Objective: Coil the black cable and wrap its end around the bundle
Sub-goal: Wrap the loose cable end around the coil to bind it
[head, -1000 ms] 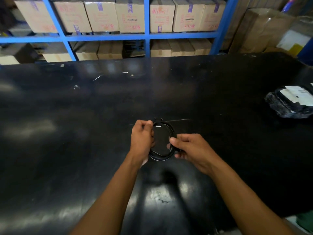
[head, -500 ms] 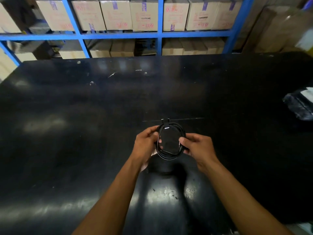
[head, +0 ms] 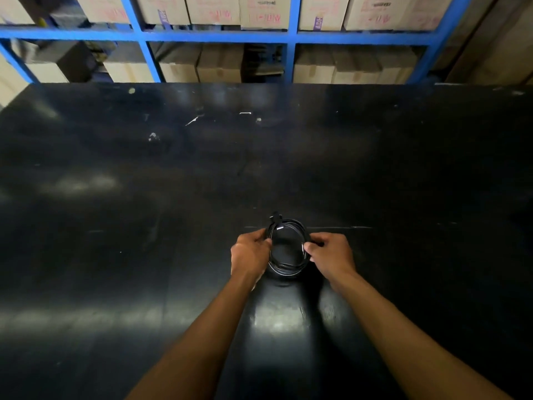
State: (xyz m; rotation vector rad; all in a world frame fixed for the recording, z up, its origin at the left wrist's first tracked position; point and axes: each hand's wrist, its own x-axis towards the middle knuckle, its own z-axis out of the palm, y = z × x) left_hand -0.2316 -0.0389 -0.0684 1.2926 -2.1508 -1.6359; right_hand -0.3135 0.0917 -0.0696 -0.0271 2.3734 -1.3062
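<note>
The black cable is wound into a round coil of several loops, held just above the black table. My left hand pinches the coil's left side. My right hand grips its right side, fingers closed over the strands. A small black plug end sticks out at the top of the coil. The parts of the cable under my fingers are hidden.
A blue metal rack with cardboard boxes stands behind the table's far edge. Small white specks lie on the far part of the tabletop.
The view has swung left, so the black plastic bag at the right is out of sight. Both hands stay on the coil, with my fingers shifted slightly along its sides.
</note>
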